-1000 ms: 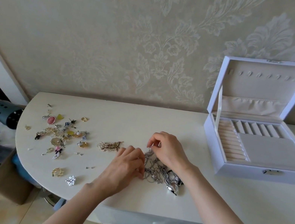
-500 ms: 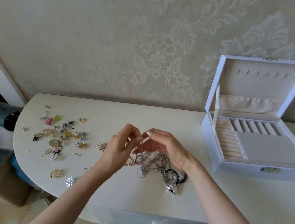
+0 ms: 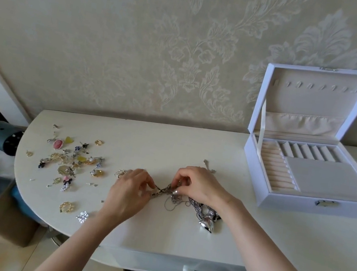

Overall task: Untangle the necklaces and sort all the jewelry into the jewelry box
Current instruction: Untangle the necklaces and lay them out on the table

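A tangle of silver necklaces (image 3: 187, 202) lies at the middle of the cream table (image 3: 194, 147), with a shiny silver heart pendant (image 3: 206, 225) at its near right. My left hand (image 3: 129, 193) pinches one end of a knotted strand of the necklaces. My right hand (image 3: 197, 184) pinches the same strand from the right, a few centimetres away. The white jewelry box (image 3: 259, 173) stands open at the right, its lid leaning against the wall. Its beige ring rolls and compartments hold nothing that I can see.
Several loose earrings, rings and brooches (image 3: 70, 159) are scattered over the table's left part. A gold ring (image 3: 67, 206) and a silver snowflake (image 3: 82, 216) lie near the front edge. A small silver piece (image 3: 208, 165) lies behind my right hand. Clutter fills the floor at the left.
Both hands came down from a lifted position back to the table surface and drew slightly apart, stretching a knotted strand between them. A small silver piece now shows behind my right hand.
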A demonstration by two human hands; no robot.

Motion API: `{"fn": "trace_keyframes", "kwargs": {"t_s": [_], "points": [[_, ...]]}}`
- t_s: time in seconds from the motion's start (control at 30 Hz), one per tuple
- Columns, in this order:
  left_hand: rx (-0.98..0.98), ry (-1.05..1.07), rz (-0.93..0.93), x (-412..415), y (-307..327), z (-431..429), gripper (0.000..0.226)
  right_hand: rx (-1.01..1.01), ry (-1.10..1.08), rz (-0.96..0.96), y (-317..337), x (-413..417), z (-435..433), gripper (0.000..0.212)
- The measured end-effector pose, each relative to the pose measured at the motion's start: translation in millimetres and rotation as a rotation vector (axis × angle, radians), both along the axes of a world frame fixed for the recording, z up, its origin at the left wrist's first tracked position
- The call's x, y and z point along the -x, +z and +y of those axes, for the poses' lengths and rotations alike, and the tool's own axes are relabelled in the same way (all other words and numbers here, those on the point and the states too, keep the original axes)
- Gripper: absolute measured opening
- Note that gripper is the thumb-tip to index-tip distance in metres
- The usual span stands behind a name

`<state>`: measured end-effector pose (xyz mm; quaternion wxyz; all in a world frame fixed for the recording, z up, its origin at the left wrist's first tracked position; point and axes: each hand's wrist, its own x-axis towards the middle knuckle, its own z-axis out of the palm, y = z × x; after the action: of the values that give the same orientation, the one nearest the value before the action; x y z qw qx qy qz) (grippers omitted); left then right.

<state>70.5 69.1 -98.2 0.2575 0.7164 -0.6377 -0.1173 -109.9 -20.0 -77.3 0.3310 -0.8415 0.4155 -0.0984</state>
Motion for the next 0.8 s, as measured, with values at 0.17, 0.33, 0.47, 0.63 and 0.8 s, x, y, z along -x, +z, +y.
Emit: {"fn": "trace_keyframes", "kwargs": {"t_s": [0.17, 0.33, 0.47, 0.63, 0.8], "points": [[0.185, -0.102, 0.064, 6.6, -5.9, -0.5, 0.022, 0.058, -0.274, -0.168, -0.8, 5.2, -4.2, 0.006], [0.111, -0.127, -0.033, 12.1, -15.9, -7.0, 0.022, 0.006, -0.081, -0.042, 3.6, 10.3, -3.2, 0.012], [0.072, 0.107, 0.117, 12.1, -15.2, -11.4, 0.008, 0.071, -0.012, 0.035, -1.6, -1.7, 6.6, 0.027], [0.106, -0.010, 0.131, 12.8, -9.9, -6.4, 0.012, 0.133, -0.120, 0.045, -0.1, -5.3, 10.4, 0.033], [0.094, -0.134, -0.030, 11.3, -13.9, -6.0, 0.011, 0.183, -0.096, 0.158, -1.0, -12.6, 12.3, 0.025]]}}
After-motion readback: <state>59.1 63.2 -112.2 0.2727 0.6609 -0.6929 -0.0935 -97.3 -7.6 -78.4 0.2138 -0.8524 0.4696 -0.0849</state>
